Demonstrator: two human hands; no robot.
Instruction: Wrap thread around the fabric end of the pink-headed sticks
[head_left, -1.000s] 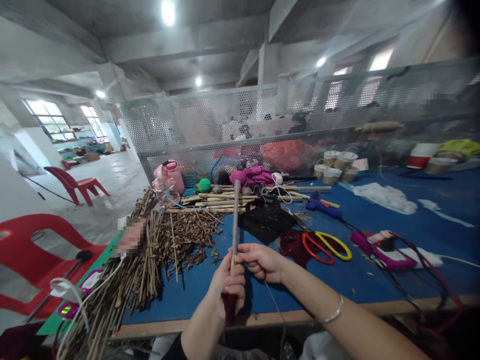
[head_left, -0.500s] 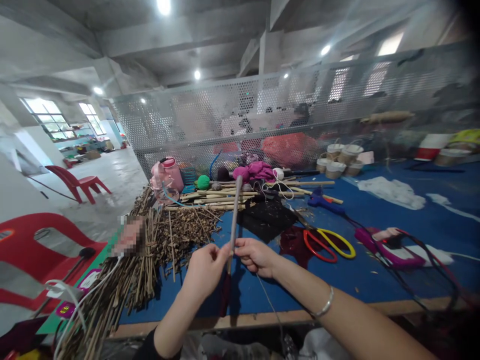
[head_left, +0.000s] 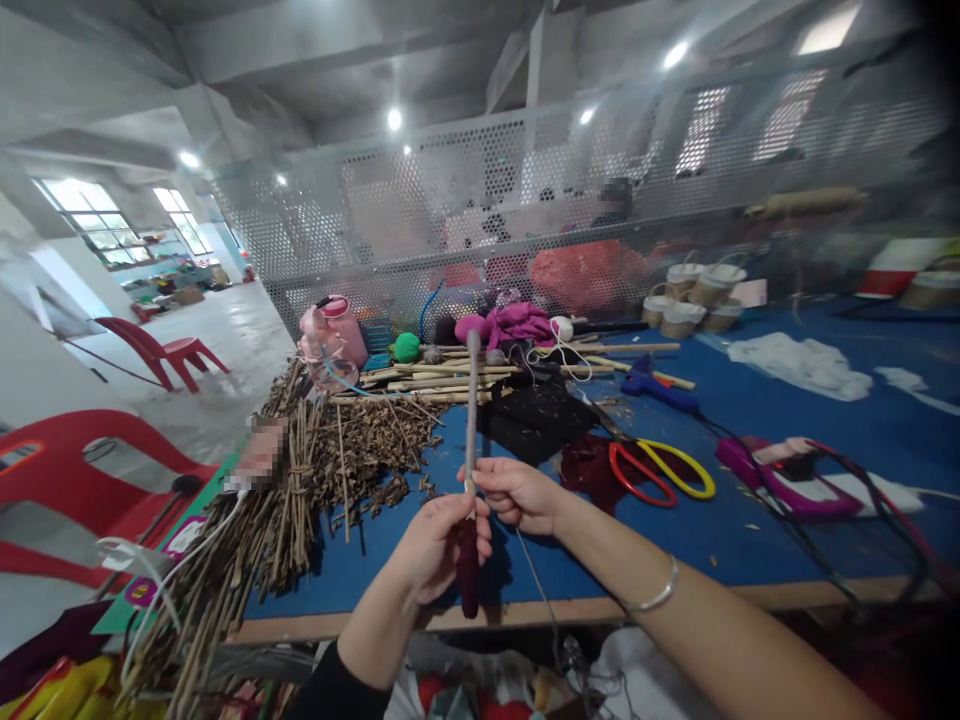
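Observation:
A thin stick [head_left: 472, 410] wrapped in grey yarn stands out over the blue table, with a dark maroon wrapped lower end [head_left: 469, 570]. My left hand [head_left: 439, 545] is closed around it near the join of the two colours. Just above, my right hand [head_left: 517, 492] pinches at the stick by a short pale section. A grey strand of yarn [head_left: 536, 580] runs from under my right hand down past the table edge. Behind lies a black cloth [head_left: 536, 425], and to the right are scissors [head_left: 641, 475] with red and yellow handles on maroon cloth.
Bundled dry twigs [head_left: 277, 520] cover the table's left side. Farther back are pale sticks [head_left: 427, 378], a green yarn ball [head_left: 406, 347] and a pink jug [head_left: 341, 330]. A blue glue gun [head_left: 660, 388], small white-lined pots [head_left: 682, 318] and a purple device [head_left: 787, 485] with cables lie right.
My left hand has slid lower and wrapped round the stick, turning its fingers into view. My right hand is slightly higher. The maroon end now shows more clearly; the camera view has shifted a little.

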